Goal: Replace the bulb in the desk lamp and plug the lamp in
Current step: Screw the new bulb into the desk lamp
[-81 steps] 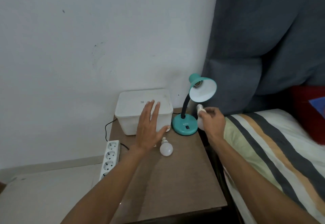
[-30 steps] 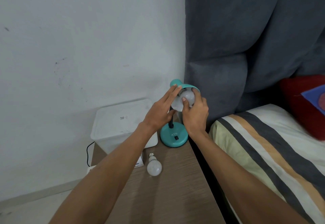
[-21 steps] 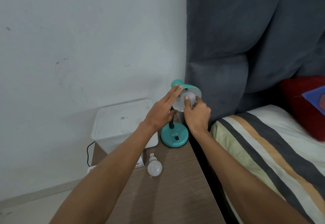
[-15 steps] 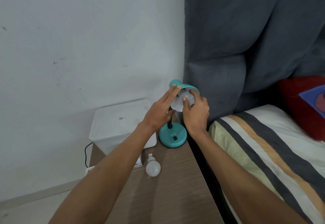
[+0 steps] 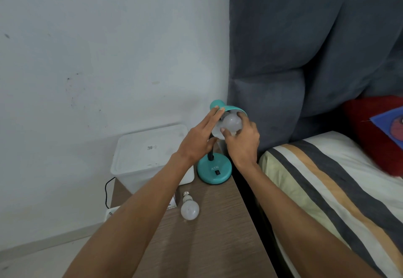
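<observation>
1. The teal desk lamp [image 5: 214,169] stands on the wooden tabletop [image 5: 218,240] near the centre of the frame, its round base by the tabletop's right edge and its shade [image 5: 231,108] tipped toward the camera.
2. The right hand [image 5: 242,141] is curled around a white bulb [image 5: 232,121] at the mouth of the shade, thumb and fingers wrapped about its globe.
3. The left hand [image 5: 199,140] is open, fingers straight and together, their tips resting on the upper left rim of the shade; it grips nothing.
4. A second white bulb [image 5: 189,209] lies on its side on the tabletop below the lamp base, screw cap pointing up the frame, apart from both hands.
5. A white lidded box [image 5: 150,157] sits left of the lamp base against the wall.
6. A black cord [image 5: 106,192] loops down at the box's lower left.
7. A striped bed [image 5: 327,190] fills the lower right, with a red cushion [image 5: 370,133] at the right edge.
</observation>
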A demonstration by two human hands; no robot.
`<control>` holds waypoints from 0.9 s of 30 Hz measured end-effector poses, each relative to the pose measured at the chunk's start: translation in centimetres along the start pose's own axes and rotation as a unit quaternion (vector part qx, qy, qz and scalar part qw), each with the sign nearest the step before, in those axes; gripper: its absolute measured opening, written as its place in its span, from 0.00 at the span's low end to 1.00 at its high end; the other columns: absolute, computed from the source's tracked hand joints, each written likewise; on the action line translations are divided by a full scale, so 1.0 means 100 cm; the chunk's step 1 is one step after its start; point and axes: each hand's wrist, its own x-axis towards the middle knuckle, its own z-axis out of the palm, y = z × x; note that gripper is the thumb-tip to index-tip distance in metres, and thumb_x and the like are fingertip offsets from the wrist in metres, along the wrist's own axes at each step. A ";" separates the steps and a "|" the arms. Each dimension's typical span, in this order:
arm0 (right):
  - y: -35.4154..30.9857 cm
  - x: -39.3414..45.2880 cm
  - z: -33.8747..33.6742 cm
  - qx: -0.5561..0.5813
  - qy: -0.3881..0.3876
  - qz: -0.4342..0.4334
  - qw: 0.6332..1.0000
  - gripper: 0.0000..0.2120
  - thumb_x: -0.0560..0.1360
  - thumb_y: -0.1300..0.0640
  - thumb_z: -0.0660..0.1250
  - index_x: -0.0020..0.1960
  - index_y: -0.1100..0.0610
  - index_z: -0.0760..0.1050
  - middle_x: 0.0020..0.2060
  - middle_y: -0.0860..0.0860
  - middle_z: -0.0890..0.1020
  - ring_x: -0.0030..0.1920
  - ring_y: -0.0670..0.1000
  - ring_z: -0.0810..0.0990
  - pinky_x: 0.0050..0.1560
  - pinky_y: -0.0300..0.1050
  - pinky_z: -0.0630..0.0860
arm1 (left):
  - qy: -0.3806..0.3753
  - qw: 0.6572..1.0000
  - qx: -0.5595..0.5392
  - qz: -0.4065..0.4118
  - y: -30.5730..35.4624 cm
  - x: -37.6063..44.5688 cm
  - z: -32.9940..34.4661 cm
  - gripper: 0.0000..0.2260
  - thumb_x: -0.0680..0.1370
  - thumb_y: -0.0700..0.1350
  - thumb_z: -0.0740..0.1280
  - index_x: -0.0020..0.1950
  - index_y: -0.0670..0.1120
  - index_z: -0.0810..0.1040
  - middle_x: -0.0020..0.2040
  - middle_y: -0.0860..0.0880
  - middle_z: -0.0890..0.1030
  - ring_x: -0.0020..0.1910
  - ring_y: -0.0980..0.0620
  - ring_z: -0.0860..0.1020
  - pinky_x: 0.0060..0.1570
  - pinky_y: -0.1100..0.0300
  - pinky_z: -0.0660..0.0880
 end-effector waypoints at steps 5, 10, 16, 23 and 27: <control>-0.001 0.003 -0.002 0.023 -0.005 0.088 0.996 0.21 0.78 0.44 0.67 0.63 0.59 0.77 0.52 0.56 0.84 0.53 0.55 0.83 0.46 0.38 0.70 | -0.002 1.000 0.001 -0.003 0.001 -0.001 -0.001 0.41 0.77 0.36 0.73 0.84 0.52 0.57 0.84 0.48 0.60 0.75 0.41 0.71 0.69 0.47 0.76; -0.003 0.000 0.002 -0.001 0.027 0.019 0.999 0.21 0.78 0.51 0.68 0.69 0.53 0.71 0.59 0.57 0.76 0.57 0.55 0.78 0.55 0.44 0.72 | -0.002 1.000 0.003 0.000 0.000 0.000 0.002 0.40 0.78 0.37 0.73 0.84 0.54 0.55 0.84 0.48 0.60 0.75 0.40 0.72 0.67 0.46 0.77; -0.002 0.001 0.002 0.016 0.003 0.049 0.999 0.20 0.76 0.50 0.71 0.66 0.56 0.75 0.56 0.56 0.81 0.55 0.54 0.80 0.49 0.39 0.70 | -0.003 1.000 0.006 -0.007 -0.002 0.000 0.001 0.43 0.77 0.36 0.73 0.84 0.57 0.53 0.84 0.50 0.58 0.71 0.38 0.75 0.63 0.43 0.79; -0.004 0.002 0.005 0.005 0.020 0.013 1.000 0.23 0.77 0.47 0.69 0.68 0.56 0.71 0.59 0.55 0.77 0.56 0.53 0.78 0.52 0.42 0.72 | -0.006 1.000 0.005 0.000 -0.001 -0.001 0.002 0.42 0.77 0.34 0.73 0.84 0.54 0.55 0.84 0.49 0.59 0.72 0.41 0.74 0.64 0.46 0.79; 0.002 0.001 0.005 -0.006 -0.003 0.004 1.000 0.24 0.73 0.53 0.74 0.67 0.55 0.72 0.56 0.53 0.76 0.51 0.51 0.77 0.49 0.36 0.71 | -0.003 1.000 0.002 -0.001 -0.001 -0.001 0.000 0.41 0.77 0.35 0.72 0.84 0.53 0.56 0.84 0.49 0.59 0.74 0.42 0.72 0.64 0.46 0.78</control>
